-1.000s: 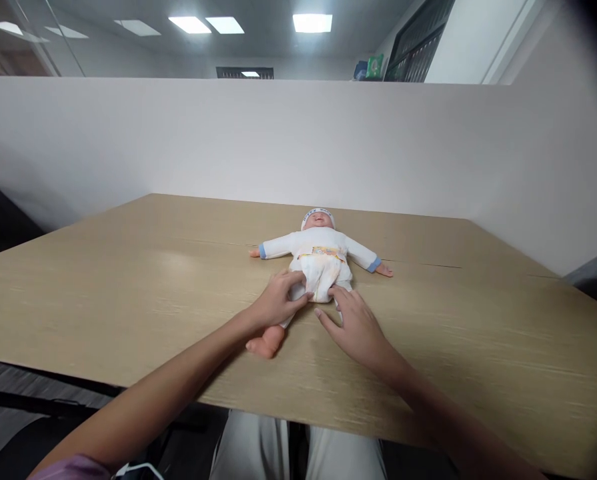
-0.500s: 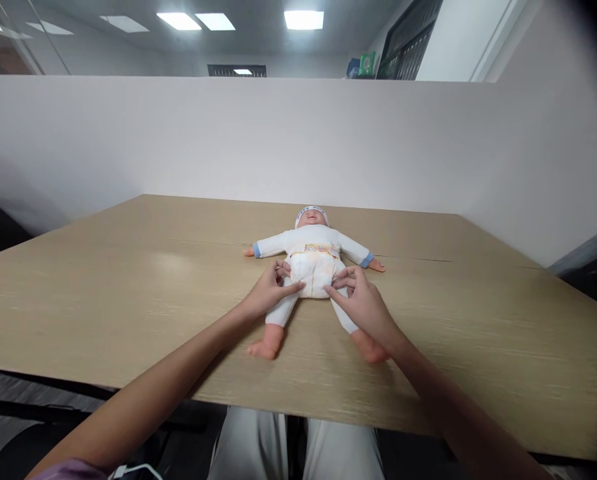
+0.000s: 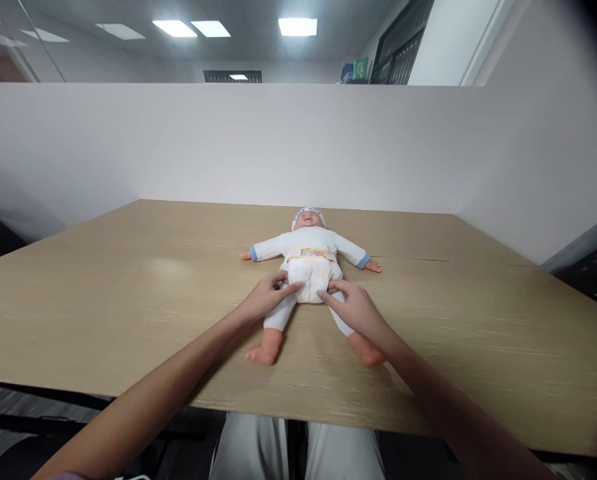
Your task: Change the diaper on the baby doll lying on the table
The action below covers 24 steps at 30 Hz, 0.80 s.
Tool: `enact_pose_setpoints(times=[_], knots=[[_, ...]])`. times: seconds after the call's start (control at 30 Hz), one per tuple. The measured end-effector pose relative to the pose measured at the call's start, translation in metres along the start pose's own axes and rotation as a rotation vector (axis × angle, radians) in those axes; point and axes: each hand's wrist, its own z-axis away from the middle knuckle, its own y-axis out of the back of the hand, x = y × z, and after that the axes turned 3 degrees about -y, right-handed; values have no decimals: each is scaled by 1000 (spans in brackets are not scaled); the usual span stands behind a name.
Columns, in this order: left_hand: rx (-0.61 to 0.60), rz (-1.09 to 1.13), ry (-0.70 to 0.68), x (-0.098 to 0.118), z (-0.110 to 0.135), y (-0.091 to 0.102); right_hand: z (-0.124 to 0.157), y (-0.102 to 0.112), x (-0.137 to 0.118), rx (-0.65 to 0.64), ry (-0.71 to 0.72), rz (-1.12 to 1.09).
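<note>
A baby doll [image 3: 310, 239] in a white outfit with blue cuffs and a printed white cap lies on its back, arms spread and feet toward me. Around its hips is a white diaper [image 3: 309, 272] with an orange-printed waistband. At the leg edge on the left side, my left hand [image 3: 267, 296] pinches the diaper between thumb and fingers. Opposite it, my right hand [image 3: 354, 305] has thumb and fingers closed on the other leg edge. Part of the fingertips on both hands is hidden by the diaper and the doll's legs.
The doll rests on a wide wooden table [image 3: 128, 320] with a seam across it. A white partition wall [image 3: 278, 143] stands behind the far edge. My legs in light trousers [image 3: 258, 447] are under the near edge.
My right hand's fingers have drawn closer together at the diaper's leg edge. My left hand stays at its edge with a small finger shift. The view has tilted slightly.
</note>
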Motion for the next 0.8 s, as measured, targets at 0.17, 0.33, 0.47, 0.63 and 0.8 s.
enact_pose_setpoints(times=[0.17, 0.33, 0.47, 0.63, 0.8], knots=[[1, 253, 74, -4, -1, 0, -3, -2, 3, -19, -105, -147], [-48, 307, 88, -8, -2, 4, -2, 1, 2, -54, -138, -268], [-90, 298, 97, -9, -4, 8, -2, 1, 1, -44, -150, -288], [-124, 393, 210, -8, -6, 11, -3, -4, 5, -63, -165, -375], [-100, 407, 230, -7, -6, 11, -2, -6, 7, -93, -146, -366]])
